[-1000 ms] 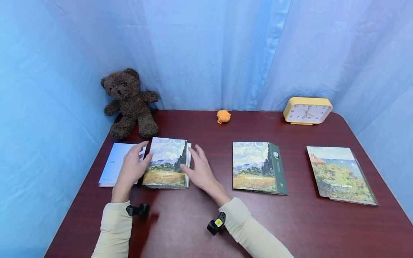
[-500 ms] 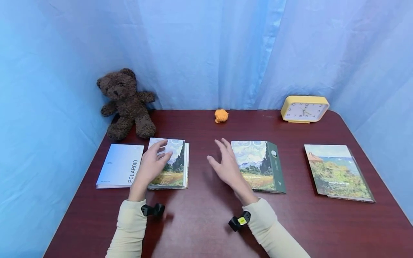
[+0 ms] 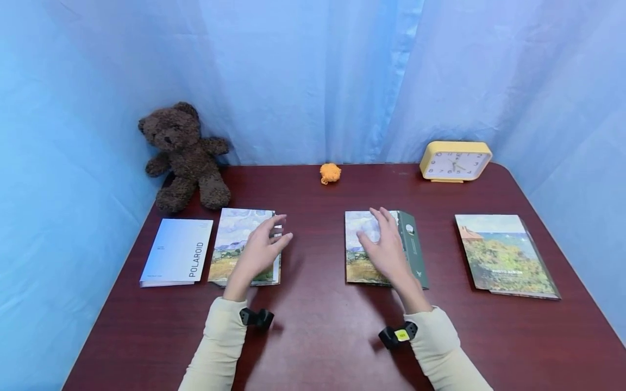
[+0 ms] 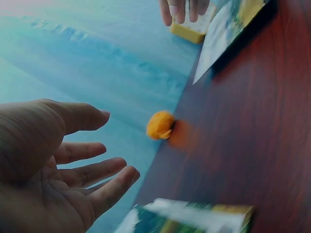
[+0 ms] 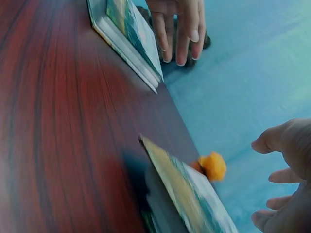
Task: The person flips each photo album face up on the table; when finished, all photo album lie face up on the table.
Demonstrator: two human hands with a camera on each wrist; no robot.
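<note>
Far left of the table (image 3: 313, 347): a pale-blue album (image 3: 173, 250) lies flat, "POLAROID" printed up its right side. Behind it, a dark brown teddy bear (image 3: 188, 163) sits at the table's back corner, against the blue curtain (image 3: 274, 81). Next, near the blue one, the left painted album (image 3: 233, 231), flat, landscape cover up. Above it hangs the left hand (image 3: 259, 250), thumb and fingers apart, holding nothing. Mid-table at the back edge, an orange yarn ball (image 3: 330, 172). Then the right painted album (image 3: 356, 263), matching cover, dark green strip on its right; over it the right hand (image 3: 388, 250), digits likewise spread, grasp vacant. Back right, a yellow clock (image 3: 455, 163). Farthest right, a seaside-cover album (image 3: 504, 252), lying slightly askew.
</note>
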